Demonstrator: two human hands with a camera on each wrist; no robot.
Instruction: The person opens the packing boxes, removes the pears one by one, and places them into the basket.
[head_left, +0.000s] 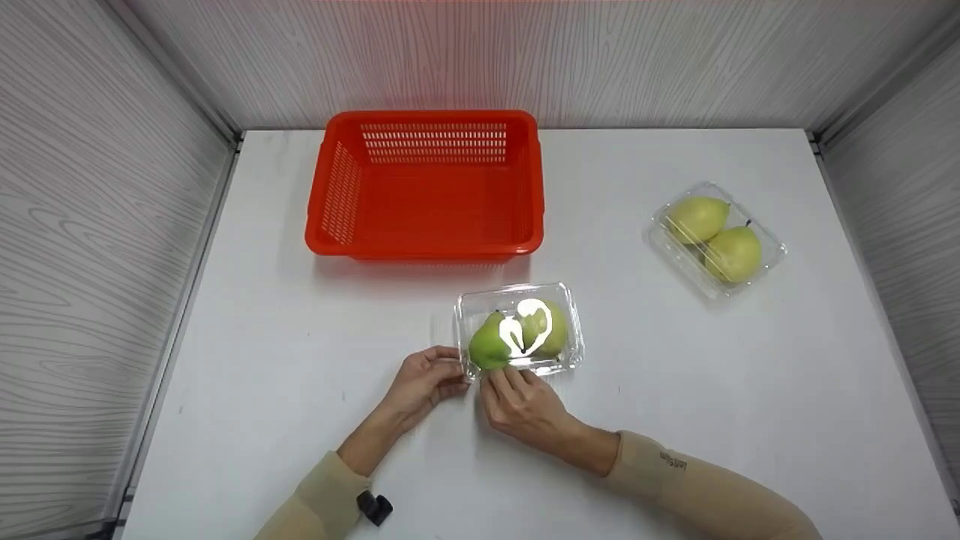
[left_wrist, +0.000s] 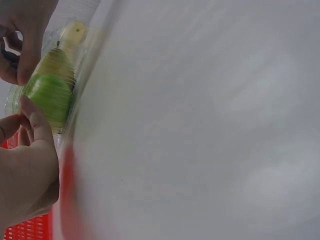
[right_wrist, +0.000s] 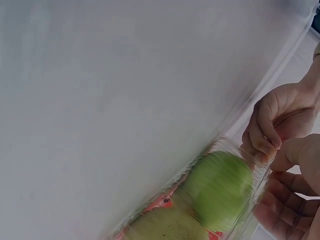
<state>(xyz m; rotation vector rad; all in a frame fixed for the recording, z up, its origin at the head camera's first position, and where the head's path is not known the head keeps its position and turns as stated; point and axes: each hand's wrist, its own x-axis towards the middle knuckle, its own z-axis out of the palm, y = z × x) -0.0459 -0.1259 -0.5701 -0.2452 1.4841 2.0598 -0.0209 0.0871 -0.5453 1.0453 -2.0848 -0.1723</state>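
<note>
Clear plastic clamshell sits near mid-table, just on the person's side of the red perforated basket. Two pears inside: green pear on the left, yellow-green pear just beside it. Glare on the lid hides part of both.

Left hand: thumb and fingers nearly closed, pinching the near-left corner. Right hand: fingers curled in, fingertips on the near edge just right of that corner, barely any gap; it has plastic only, no fruit. Lid looks down over the pears, but I can't confirm the seam is snapped; fingers cover that stretch.

Step in hand, my read: edge work at the near-left corner. Seating or parting the seam, I can't tell which. Either way I'd brace with the left and work the right along the edge in short bites. Force on the flange, not mid-lid, where it would bear on the fruit. Thin shell will probably flex and skid, so go light and level. I'd check no stem is caught in the seam.

Further out: second clamshell with two yellow pears, far right, well apart. White table under everything.
</note>
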